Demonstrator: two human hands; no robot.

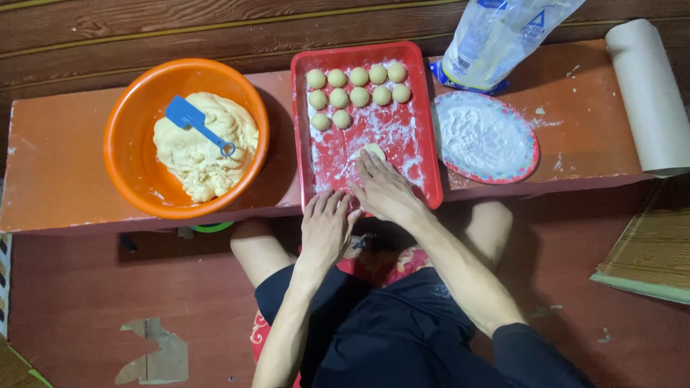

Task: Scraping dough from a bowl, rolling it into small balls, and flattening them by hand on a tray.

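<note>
Your right hand [386,188] presses flat, fingers together, on a pale dough piece [373,150] in the floured red rectangular plastic tray [424,144]. Your left hand [327,226] rests fingers spread on the tray's near edge

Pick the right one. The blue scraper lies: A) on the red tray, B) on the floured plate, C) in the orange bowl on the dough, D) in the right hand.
C: the blue scraper rests on the dough inside the orange bowl.
</note>
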